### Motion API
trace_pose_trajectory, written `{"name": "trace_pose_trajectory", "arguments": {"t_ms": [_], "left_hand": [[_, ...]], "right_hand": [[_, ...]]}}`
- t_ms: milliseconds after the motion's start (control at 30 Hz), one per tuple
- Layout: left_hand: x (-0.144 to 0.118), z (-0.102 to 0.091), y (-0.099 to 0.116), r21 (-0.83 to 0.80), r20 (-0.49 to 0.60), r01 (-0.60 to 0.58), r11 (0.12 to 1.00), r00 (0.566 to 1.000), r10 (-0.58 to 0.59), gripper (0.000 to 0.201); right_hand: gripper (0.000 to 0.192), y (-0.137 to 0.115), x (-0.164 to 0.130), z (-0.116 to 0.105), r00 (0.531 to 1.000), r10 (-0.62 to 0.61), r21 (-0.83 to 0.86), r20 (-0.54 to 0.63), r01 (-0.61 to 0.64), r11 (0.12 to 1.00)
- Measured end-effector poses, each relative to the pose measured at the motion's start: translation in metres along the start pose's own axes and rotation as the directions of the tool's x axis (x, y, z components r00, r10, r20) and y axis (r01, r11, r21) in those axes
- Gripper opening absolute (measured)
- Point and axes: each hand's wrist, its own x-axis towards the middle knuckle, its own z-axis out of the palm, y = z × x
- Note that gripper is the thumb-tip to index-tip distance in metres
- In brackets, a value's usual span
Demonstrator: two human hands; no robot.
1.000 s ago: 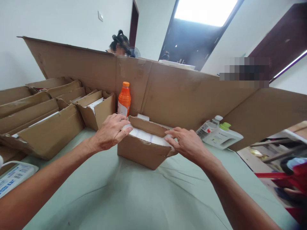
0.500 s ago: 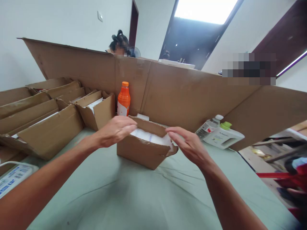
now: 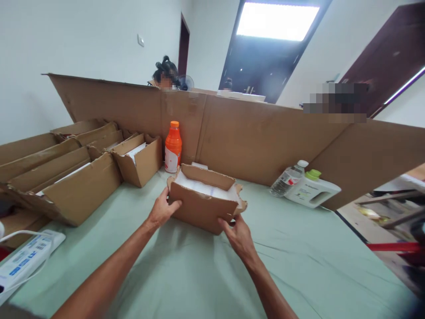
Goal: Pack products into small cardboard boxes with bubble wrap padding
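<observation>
I have both grips closed on the box (image 3: 202, 208), left hand (image 3: 161, 212) at nine o'clock, right hand (image 3: 238, 235) at five, white contents packed, flaps unsealed.

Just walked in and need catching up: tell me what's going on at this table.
A person grips a small open brown cardboard box with both hands on the pale green table cover. The left hand holds its left corner and the right hand its lower right edge. White packing material fills the box. Behind stand an orange plastic bottle and a tall cardboard screen; more open cardboard boxes sit at left.
</observation>
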Motion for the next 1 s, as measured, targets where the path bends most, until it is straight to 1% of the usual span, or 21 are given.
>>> {"name": "trace_pose_trajectory", "arguments": {"t_ms": [67,133,200,267,333,400,433,500,567,633,733,800,833,900,967,1000], "left_hand": [[-0.016,0.009,0.006,-0.009,0.012,-0.012,1.0,1.0,0.012,0.051],[-0.034,0.01,0.01,-0.024,0.034,-0.024,0.999,0.999,0.025,0.049],[-0.047,0.004,0.012,-0.043,0.026,-0.019,0.999,0.999,0.02,0.049],[-0.053,-0.009,0.01,-0.062,-0.045,0.006,0.998,0.999,-0.009,0.049],[-0.055,-0.026,0.006,-0.057,-0.168,0.042,0.997,0.984,-0.052,0.048],[-0.058,-0.042,0.002,-0.014,-0.282,0.078,0.997,0.956,-0.079,0.049],[-0.063,-0.049,0.0,0.017,-0.324,0.098,0.995,0.942,-0.087,0.05],[-0.078,-0.057,-0.005,0.065,-0.374,0.139,0.988,0.921,-0.105,0.049],[-0.1,-0.057,-0.012,0.077,-0.402,0.173,0.982,0.907,-0.128,0.047],[-0.125,-0.05,-0.02,0.075,-0.414,0.177,0.981,0.901,-0.131,0.049],[-0.159,-0.039,-0.033,0.107,-0.402,0.109,0.988,0.914,-0.057,0.06],[-0.174,-0.038,-0.042,0.123,-0.437,0.088,0.988,0.899,-0.026,0.065],[-0.178,-0.04,-0.046,0.123,-0.472,0.093,0.988,0.881,-0.024,0.066],[-0.18,-0.05,-0.054,0.114,-0.569,0.116,0.987,0.822,-0.031,0.068],[-0.176,-0.065,-0.061,0.11,-0.648,0.13,0.985,0.761,-0.028,0.071],[-0.173,-0.073,-0.064,0.113,-0.678,0.129,0.985,0.734,-0.018,0.072]], "right_hand": [[0.04,0.009,-0.017,-0.014,0.999,0.028,-0.027,-0.041,-0.029,0.999],[0.041,0.016,-0.036,-0.029,0.995,0.05,-0.058,-0.085,-0.055,0.997],[0.041,0.011,-0.047,-0.037,0.993,0.042,-0.074,-0.111,-0.051,0.996],[0.038,-0.004,-0.042,-0.032,0.997,-0.009,-0.058,-0.082,0.004,0.998],[0.037,-0.025,-0.026,-0.016,0.998,-0.069,-0.014,-0.015,0.068,0.998],[0.039,-0.042,-0.008,0.003,0.993,-0.107,0.037,0.056,0.105,0.994],[0.04,-0.048,-0.002,0.013,0.988,-0.119,0.058,0.097,0.114,0.992],[0.04,-0.052,0.003,0.028,0.976,-0.134,0.091,0.171,0.12,0.989],[0.041,-0.048,0.001,0.039,0.967,-0.136,0.124,0.218,0.111,0.986],[0.042,-0.041,-0.001,0.048,0.968,-0.127,0.168,0.216,0.091,0.982],[0.046,-0.041,0.006,0.069,0.969,-0.149,0.267,0.197,0.093,0.959],[0.049,-0.051,0.015,0.09,0.956,-0.201,0.338,0.212,0.121,0.933],[0.05,-0.059,0.02,0.103,0.945,-0.229,0.368,0.233,0.132,0.92],[0.051,-0.079,0.028,0.135,0.916,-0.29,0.419,0.278,0.156,0.894],[0.056,-0.1,0.033,0.172,0.884,-0.362,0.468,0.296,0.197,0.862],[0.062,-0.11,0.034,0.191,0.867,-0.402,0.485,0.295,0.226,0.844]]}}
